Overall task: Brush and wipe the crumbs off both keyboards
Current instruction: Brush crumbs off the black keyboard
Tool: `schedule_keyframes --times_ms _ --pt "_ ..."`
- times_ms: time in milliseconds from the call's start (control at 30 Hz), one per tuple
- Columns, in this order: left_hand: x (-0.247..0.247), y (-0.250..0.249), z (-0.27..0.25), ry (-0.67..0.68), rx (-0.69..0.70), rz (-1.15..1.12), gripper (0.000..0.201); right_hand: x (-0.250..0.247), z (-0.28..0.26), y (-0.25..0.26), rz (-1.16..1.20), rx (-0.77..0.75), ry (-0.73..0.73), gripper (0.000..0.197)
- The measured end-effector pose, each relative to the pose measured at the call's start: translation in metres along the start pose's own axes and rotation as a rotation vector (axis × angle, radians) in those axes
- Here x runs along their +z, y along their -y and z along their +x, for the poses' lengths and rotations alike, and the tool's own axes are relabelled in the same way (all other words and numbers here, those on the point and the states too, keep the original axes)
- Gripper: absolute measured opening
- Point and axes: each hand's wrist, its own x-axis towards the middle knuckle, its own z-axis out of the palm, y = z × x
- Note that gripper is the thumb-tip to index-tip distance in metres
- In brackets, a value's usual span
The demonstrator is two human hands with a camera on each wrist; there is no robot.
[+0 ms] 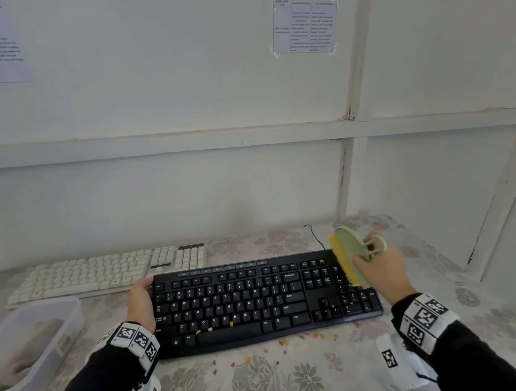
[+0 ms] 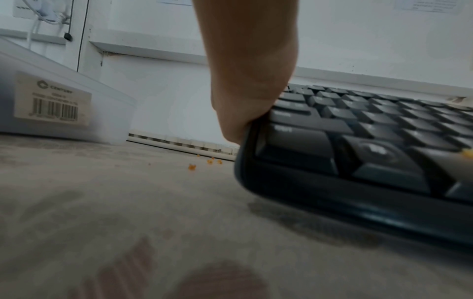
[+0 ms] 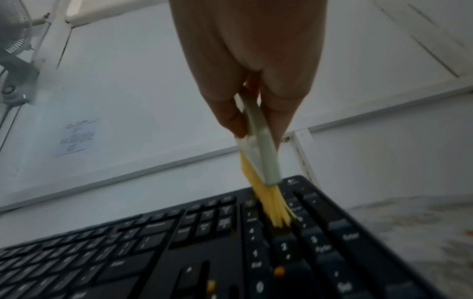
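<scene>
A black keyboard (image 1: 261,300) lies in front of me on the floral tablecloth, with a white keyboard (image 1: 109,274) behind it to the left. My left hand (image 1: 140,303) holds the black keyboard's left end (image 2: 358,141), thumb on its far corner. My right hand (image 1: 379,268) pinches a pale green brush (image 1: 350,255) with its thumb and fingers. The yellow bristles (image 3: 274,206) touch the number pad. Orange crumbs (image 1: 210,329) lie on the bottom key row, one (image 3: 279,271) near the arrow keys. More crumbs (image 1: 297,341) are scattered on the cloth along the front edge.
A clear plastic box (image 1: 71,310) with a cloth inside stands at the left, close to my left forearm. The black keyboard's cable (image 1: 316,237) runs back toward the wall. A white wall closes off the back and right of the table. A fan (image 3: 12,30) hangs high on the left.
</scene>
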Motion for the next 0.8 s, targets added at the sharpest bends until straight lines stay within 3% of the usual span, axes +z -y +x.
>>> schedule_keyframes --times_ms 233,333,433,533,633,700,800 --pt "-0.001 -0.001 0.000 -0.005 -0.001 -0.007 0.033 0.004 -0.011 -0.020 -0.105 0.037 0.158 0.017" --pt "0.000 0.000 -0.003 0.010 0.007 0.001 0.035 -0.004 -0.018 -0.024 -0.217 0.118 0.262 0.005" --pt "0.001 0.000 -0.004 0.016 0.011 0.006 0.035 -0.011 -0.023 -0.022 -0.316 0.173 0.311 0.015" --pt "0.000 -0.001 -0.003 0.013 0.009 -0.001 0.035 -0.018 -0.016 -0.017 -0.332 0.167 0.262 0.027" --pt "0.001 -0.001 -0.006 0.019 0.012 0.001 0.036 -0.017 -0.006 -0.011 -0.173 0.014 0.086 0.011" --pt "0.001 -0.001 -0.007 0.017 0.014 0.005 0.035 -0.012 -0.003 -0.010 -0.049 -0.079 -0.014 0.019" --pt "0.002 -0.002 -0.008 0.022 0.017 0.001 0.035 -0.004 -0.002 -0.012 -0.012 -0.119 0.038 0.019"
